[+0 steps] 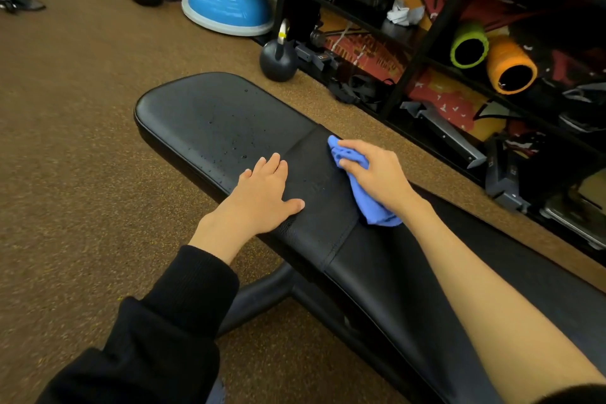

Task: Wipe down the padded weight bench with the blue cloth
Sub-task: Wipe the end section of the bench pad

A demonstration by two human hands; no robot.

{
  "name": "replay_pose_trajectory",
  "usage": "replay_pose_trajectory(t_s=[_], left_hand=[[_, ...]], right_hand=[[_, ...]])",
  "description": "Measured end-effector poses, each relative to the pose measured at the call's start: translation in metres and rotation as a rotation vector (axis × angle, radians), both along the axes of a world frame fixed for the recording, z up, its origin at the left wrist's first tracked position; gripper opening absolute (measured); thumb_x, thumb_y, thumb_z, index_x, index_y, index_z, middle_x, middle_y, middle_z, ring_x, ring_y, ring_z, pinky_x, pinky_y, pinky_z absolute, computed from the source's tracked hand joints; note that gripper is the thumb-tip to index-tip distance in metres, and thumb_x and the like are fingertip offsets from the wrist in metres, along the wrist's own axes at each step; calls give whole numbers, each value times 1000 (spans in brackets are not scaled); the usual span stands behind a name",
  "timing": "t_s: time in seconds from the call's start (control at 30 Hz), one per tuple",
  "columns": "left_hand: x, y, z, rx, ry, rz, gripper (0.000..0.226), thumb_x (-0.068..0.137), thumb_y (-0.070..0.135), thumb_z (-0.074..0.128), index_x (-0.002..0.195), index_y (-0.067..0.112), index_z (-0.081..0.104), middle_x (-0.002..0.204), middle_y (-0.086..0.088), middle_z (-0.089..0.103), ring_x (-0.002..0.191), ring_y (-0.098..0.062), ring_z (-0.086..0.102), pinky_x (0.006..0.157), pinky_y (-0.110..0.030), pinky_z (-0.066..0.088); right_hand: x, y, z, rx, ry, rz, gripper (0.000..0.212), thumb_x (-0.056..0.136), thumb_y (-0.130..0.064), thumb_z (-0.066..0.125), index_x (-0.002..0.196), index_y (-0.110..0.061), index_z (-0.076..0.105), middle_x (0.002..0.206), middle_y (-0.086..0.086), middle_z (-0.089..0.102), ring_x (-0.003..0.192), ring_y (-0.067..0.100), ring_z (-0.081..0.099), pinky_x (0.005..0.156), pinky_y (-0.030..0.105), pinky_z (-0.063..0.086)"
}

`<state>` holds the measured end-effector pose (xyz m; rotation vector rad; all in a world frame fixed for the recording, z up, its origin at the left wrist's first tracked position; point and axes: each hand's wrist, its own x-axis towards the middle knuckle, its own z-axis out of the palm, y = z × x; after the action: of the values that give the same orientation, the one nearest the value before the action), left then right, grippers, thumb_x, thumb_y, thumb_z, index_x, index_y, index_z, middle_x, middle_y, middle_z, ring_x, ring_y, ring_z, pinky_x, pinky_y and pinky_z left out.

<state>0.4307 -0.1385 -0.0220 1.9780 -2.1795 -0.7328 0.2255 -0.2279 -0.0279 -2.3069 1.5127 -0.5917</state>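
Observation:
A black padded weight bench runs from the centre left to the bottom right, its far pad dotted with small droplets. My right hand grips a bunched blue cloth and presses it on the bench near the seam at its far edge. My left hand lies flat on the pad by the near edge, fingers straight, thumb spread. Part of the cloth is hidden under my right palm.
A black kettlebell stands on the brown floor just beyond the bench. A blue half-ball trainer lies farther back. A black rack with green and orange foam rollers lines the right side. The bench's leg bar juts toward me.

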Motion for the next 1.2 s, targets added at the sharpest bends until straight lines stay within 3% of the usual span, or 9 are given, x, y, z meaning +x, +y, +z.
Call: replay_pose_trajectory(t_s=[0.17,0.27,0.33,0.6,0.77,0.93,1.03,1.13,1.2], left_hand=[[-1,0,2,7,-15,2,80,96,45,45,152,9,2,161,-7,-5,148,-27,-2,118,-42,7],[-2,-1,2,11,-22,5,80,96,46,45,152,9,1,161,-7,-5,148,-27,-2,118,-42,7],[-2,-2,1,18,-18,6,80,96,46,44,152,9,1,161,-7,-6,148,-27,-3,118,-42,6],[0,0,1,15,1,-5,80,96,46,44,152,9,0,161,-7,-7,148,-25,-4,118,-39,4],[3,2,2,12,-11,-26,83,95,48,45,152,8,0,161,-8,-7,148,-25,-4,118,-39,6],[4,2,2,9,-10,-35,84,94,48,47,152,9,2,161,-7,-5,148,-25,-2,118,-40,7],[3,0,3,11,-3,-16,79,96,45,46,153,9,5,161,-7,-2,148,-25,0,118,-40,10],[0,-1,4,-52,34,45,55,101,32,41,148,8,26,158,-8,18,146,-27,14,113,-40,21],[-3,-3,4,-114,101,114,42,102,27,38,137,5,41,147,-10,37,137,-28,32,105,-38,30]], right_hand=[[20,-39,-4,69,-3,-152,30,95,-22,50,123,-13,57,121,5,61,112,21,54,72,12,28],[43,-40,-3,70,33,-125,39,94,-24,52,131,-11,52,134,7,55,124,24,48,92,22,34],[55,-26,-3,41,20,-61,42,94,-25,54,134,-12,51,138,6,53,128,22,46,103,26,31],[40,35,-6,9,-2,151,35,92,-25,57,127,-23,60,133,-4,58,131,7,44,103,11,27],[14,26,-3,-43,30,43,36,93,-20,56,129,-17,58,132,-1,59,123,12,51,95,2,24],[22,-11,-3,-20,27,-139,37,97,-18,49,132,-10,53,129,8,59,120,22,53,90,13,30],[44,-22,-4,45,43,-208,39,98,-25,44,132,-6,48,131,14,54,121,28,48,95,28,35],[68,-10,-7,105,17,-188,41,99,-37,36,131,-13,45,139,16,44,130,31,38,105,39,31],[77,11,-4,136,-42,-136,40,101,-34,32,128,-9,47,141,16,44,131,30,37,105,34,29]])
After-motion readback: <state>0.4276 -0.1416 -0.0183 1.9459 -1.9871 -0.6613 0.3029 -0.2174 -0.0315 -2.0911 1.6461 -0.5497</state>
